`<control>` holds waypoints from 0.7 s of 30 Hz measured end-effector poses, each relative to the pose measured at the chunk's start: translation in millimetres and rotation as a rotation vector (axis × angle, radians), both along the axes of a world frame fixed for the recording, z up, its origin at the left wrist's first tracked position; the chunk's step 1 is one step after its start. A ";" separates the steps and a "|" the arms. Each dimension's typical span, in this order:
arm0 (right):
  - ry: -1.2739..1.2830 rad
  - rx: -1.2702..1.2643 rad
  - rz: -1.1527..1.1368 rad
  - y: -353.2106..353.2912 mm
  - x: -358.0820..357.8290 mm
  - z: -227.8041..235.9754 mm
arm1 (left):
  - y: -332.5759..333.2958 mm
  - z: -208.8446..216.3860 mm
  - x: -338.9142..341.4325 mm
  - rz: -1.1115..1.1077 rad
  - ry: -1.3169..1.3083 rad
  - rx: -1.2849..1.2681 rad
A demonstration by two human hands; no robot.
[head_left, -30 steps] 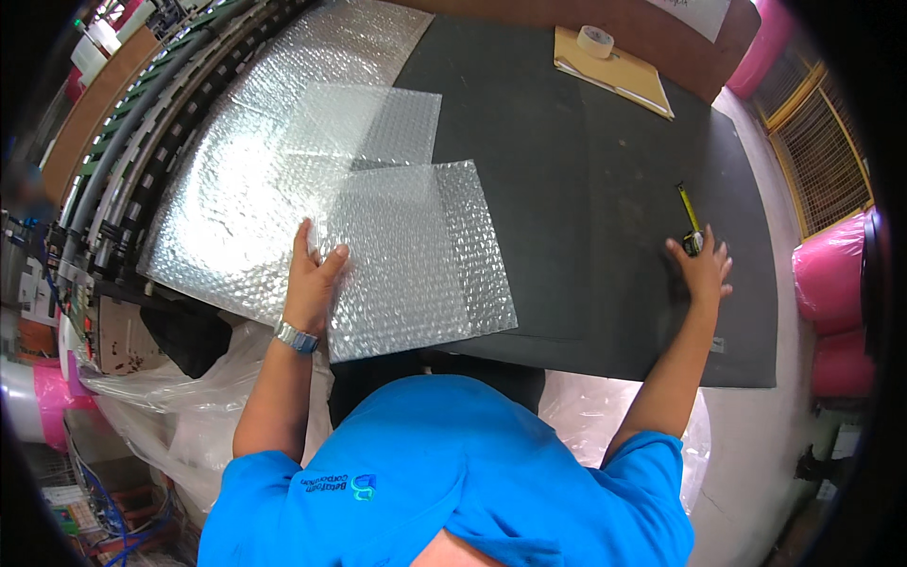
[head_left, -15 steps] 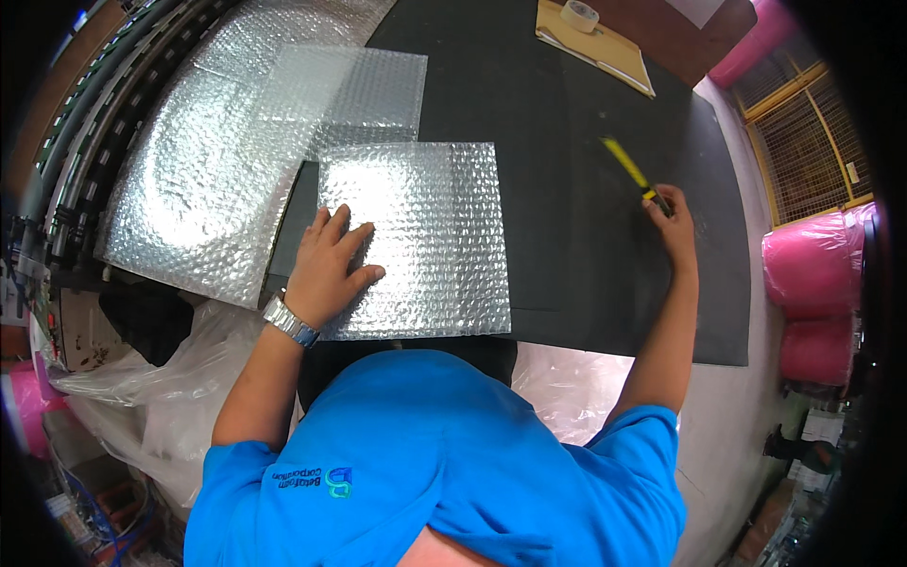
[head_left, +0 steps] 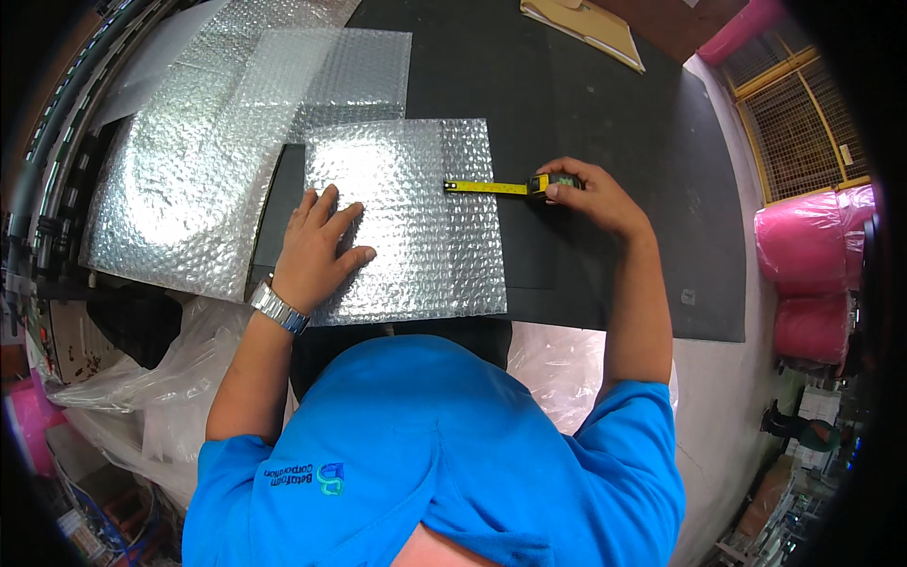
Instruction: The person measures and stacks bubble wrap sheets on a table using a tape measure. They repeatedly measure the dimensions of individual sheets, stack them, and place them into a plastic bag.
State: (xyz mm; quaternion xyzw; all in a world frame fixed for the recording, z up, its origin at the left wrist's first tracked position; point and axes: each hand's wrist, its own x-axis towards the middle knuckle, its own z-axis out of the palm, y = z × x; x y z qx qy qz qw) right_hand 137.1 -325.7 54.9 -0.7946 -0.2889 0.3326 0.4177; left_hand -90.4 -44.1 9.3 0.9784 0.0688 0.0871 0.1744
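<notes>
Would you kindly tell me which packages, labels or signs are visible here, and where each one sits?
Flat tan envelopes: far edge of the black mat, rectangular.
Small pale label: on the mat's near right part, squarish.
Pink wrapped rolls: right of the table, cylindrical.

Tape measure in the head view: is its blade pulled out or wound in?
Pulled out. The tape measure sits in the right hand, its yellow blade reaching onto the bubble wrap sheet.

The right hand (head_left: 590,194) covers most of the tape measure's case (head_left: 548,182). The tan envelope (head_left: 581,24) is cut off by the top edge. The left palm (head_left: 316,250) hides part of the bubble-wrap sheet (head_left: 425,236).
</notes>
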 end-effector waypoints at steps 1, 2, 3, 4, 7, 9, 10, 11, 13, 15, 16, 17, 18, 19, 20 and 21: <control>0.008 0.005 0.000 0.8 1.4 -1.9 | -0.3 0.6 0.4 0.000 0.006 0.001; 0.016 0.010 -0.001 1.2 2.5 -2.9 | -0.6 0.7 0.7 0.004 0.009 -0.006; 0.001 0.005 -0.002 1.5 2.8 -2.9 | -0.9 0.8 0.5 0.007 0.011 -0.013; -0.014 0.000 -0.004 1.7 3.0 -2.9 | -1.0 0.7 0.7 0.011 0.013 -0.020; -0.056 0.011 0.007 -0.8 4.5 -6.2 | 0.2 0.5 1.2 0.021 0.066 -0.004; -0.056 0.016 0.009 -1.7 4.4 -7.4 | 0.7 0.7 1.4 0.015 0.067 -0.012; -0.043 0.013 0.003 -1.6 3.5 -6.3 | 0.5 1.1 1.6 0.011 0.068 -0.015; -0.030 0.010 -0.002 -1.8 3.3 -5.8 | 0.1 1.6 1.8 0.014 0.075 -0.017; -0.050 0.014 0.006 -3.0 4.2 -7.8 | -0.6 2.4 2.3 0.020 0.089 -0.019; -0.058 0.020 0.010 -3.6 5.3 -9.5 | -0.3 2.9 2.9 0.018 0.096 -0.013; -0.056 0.023 0.010 -4.0 5.7 -10.0 | -0.2 3.2 3.1 0.016 0.100 -0.011; -0.054 0.027 0.010 -4.1 6.0 -10.2 | -0.2 3.8 3.2 0.016 0.103 -0.012; -0.060 0.030 0.014 -4.2 6.0 -10.2 | -0.3 4.8 3.3 0.015 0.107 -0.014; -0.065 0.034 0.018 -4.3 5.9 -9.9 | -0.3 5.4 3.3 0.014 0.110 -0.015; -0.071 0.036 0.021 -4.5 5.8 -9.5 | -0.3 5.4 3.5 0.014 0.111 -0.016; -0.075 0.019 0.029 -4.8 5.8 -8.6 | -0.2 5.4 3.7 0.014 0.112 -0.016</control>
